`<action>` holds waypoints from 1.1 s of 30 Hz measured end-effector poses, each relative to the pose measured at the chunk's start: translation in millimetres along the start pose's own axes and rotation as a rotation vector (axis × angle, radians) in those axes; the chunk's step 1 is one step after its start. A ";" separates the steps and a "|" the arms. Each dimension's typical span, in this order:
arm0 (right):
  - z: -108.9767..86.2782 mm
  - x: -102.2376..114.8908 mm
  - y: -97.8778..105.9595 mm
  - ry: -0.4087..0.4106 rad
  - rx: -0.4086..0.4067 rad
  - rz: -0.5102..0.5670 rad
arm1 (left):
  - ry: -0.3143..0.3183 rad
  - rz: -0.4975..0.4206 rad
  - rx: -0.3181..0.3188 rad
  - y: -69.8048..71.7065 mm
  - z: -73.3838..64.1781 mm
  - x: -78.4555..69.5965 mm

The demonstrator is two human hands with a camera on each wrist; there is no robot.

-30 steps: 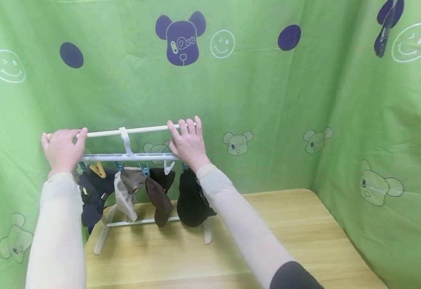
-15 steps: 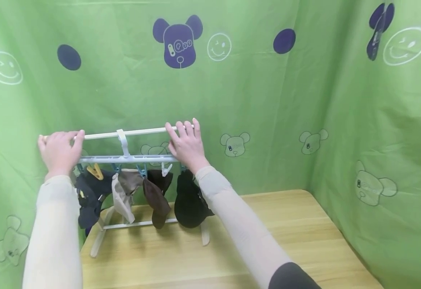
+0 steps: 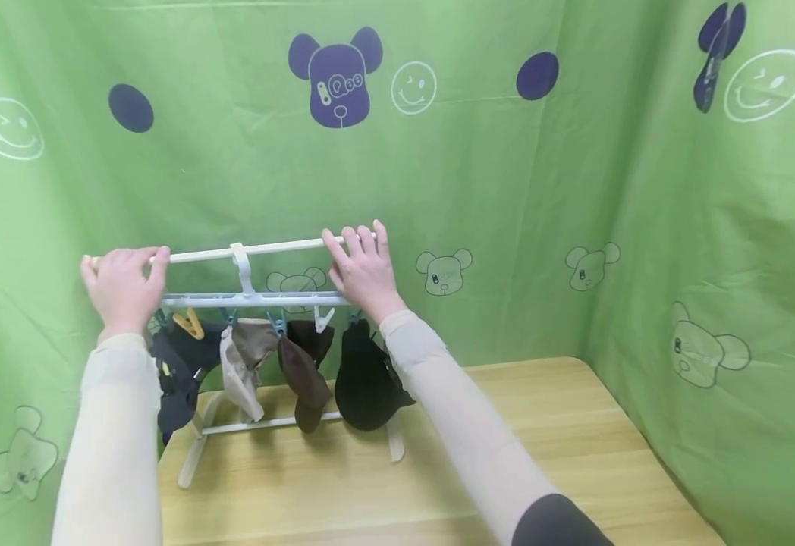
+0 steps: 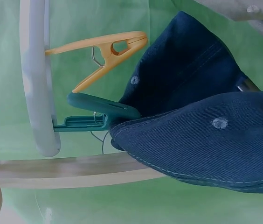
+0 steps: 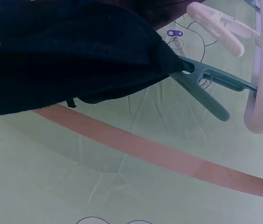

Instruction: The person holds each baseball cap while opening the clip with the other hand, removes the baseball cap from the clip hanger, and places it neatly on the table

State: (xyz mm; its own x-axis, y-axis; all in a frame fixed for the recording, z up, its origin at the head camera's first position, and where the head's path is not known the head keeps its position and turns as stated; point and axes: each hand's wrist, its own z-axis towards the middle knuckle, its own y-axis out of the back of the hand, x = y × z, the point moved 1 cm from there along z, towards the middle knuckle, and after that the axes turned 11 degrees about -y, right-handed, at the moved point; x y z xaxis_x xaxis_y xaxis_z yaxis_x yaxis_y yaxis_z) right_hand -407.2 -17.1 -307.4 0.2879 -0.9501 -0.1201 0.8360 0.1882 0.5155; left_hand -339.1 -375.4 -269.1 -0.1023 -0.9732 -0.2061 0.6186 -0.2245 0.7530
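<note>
My left hand [image 3: 124,290] grips the left end of the pale top rod [image 3: 278,247] of a small standing rack. At the rod's right end, the fingers of my right hand [image 3: 368,277] hook over it. From the rod hangs a pale blue clip hanger [image 3: 281,301] by its white hook [image 3: 242,267]. Clips on it hold a navy cap [image 4: 206,140], a grey-beige cap [image 3: 243,364], a brown cap [image 3: 305,375] and a black cap [image 3: 366,379]. A yellow clip [image 4: 108,51] and a white clip [image 5: 218,28] hold nothing.
The rack's feet [image 3: 193,461] stand on a light wooden table [image 3: 507,455], toward its back left. Green printed curtain [image 3: 479,167] encloses the back and both sides, close behind the rack.
Over the last half second, both hands, the rack and the hanging caps have shifted slightly right together. Before that, only the camera view drifted a little.
</note>
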 end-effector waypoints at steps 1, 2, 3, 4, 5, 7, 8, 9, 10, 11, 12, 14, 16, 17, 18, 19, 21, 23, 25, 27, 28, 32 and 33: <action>0.1 -1.1 -0.5 0.000 0.000 -0.004 | -0.002 0.002 -0.007 0.0 -0.2 -1.6; 0.1 -2.3 -0.6 0.000 -0.001 -0.006 | -0.003 0.004 -0.013 0.1 -0.5 -3.5; 0.1 -3.6 -0.9 -0.001 -0.002 -0.007 | -0.005 0.004 -0.021 -0.4 -0.5 -5.0; 0.0 -5.0 -1.1 -0.001 -0.003 -0.006 | -0.006 0.004 -0.028 -0.7 -0.7 -6.9; 0.0 -6.4 -1.3 -0.001 -0.005 -0.005 | -0.007 0.004 -0.036 -1.0 -1.0 -8.9; -0.4 -9.8 -1.8 0.002 -0.011 -0.003 | -0.007 0.003 -0.046 -1.9 -1.2 -12.9; -0.8 -11.8 -2.0 0.004 -0.016 -0.002 | -0.008 0.002 -0.050 -2.6 -1.1 -14.9; -0.9 -13.8 -2.2 0.005 -0.018 0.000 | -0.009 0.001 -0.053 -3.4 -0.8 -16.9; -1.1 -15.9 -2.4 0.007 -0.023 0.000 | -0.010 0.002 -0.055 -4.0 -0.7 -19.1; -1.5 -18.1 -2.4 0.007 -0.029 -0.001 | -0.013 0.003 -0.058 -4.7 -0.5 -21.2; -1.7 -20.4 -2.5 0.006 -0.032 -0.005 | -0.016 0.001 -0.061 -5.8 -0.1 -23.1; -1.8 -25.1 -2.3 0.003 -0.033 -0.007 | -0.024 -0.003 -0.068 -8.4 1.0 -27.3; -2.0 -29.6 -2.2 0.001 -0.031 -0.007 | -0.031 -0.004 -0.080 -10.9 2.0 -31.2; -2.2 -31.8 -1.8 0.000 -0.030 -0.003 | -0.034 -0.006 -0.088 -12.2 2.5 -33.0; -2.2 -33.9 -1.6 0.001 -0.027 0.000 | -0.036 -0.009 -0.096 -13.5 3.0 -34.9; -2.1 -35.9 -1.4 0.002 -0.026 0.004 | -0.037 -0.010 -0.099 -14.3 3.3 -36.7; -2.4 -40.3 -1.2 0.006 -0.028 0.004 | -0.036 -0.012 -0.103 -16.1 3.7 -40.5; -3.2 -44.9 -1.0 0.008 -0.036 0.002 | -0.036 -0.019 -0.105 -18.3 4.1 -44.1; -4.0 -49.9 -2.2 0.009 -0.042 -0.008 | -0.036 -0.025 -0.104 -20.4 4.5 -48.0; -4.7 -54.2 -2.4 0.007 -0.049 -0.004 | -0.037 -0.031 -0.114 -22.6 5.0 -51.4; -4.7 -56.1 -2.1 0.008 -0.053 -0.002 | -0.038 -0.030 -0.119 -23.5 5.5 -52.8; -4.3 -63.7 -0.4 0.007 -0.062 0.013 | -0.042 -0.025 -0.136 -26.3 7.7 -58.9; -4.4 -65.9 -0.2 0.007 -0.064 0.016 | -0.043 -0.026 -0.138 -27.1 8.2 -60.5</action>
State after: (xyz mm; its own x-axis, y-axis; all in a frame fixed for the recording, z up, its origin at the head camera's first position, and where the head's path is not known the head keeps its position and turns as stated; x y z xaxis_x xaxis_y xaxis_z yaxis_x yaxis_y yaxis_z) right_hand -424.2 46.6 -303.3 0.3046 -0.9451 -0.1182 0.8591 0.2191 0.4625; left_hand -356.1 -310.8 -271.9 -0.1506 -0.9691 -0.1952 0.7160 -0.2431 0.6544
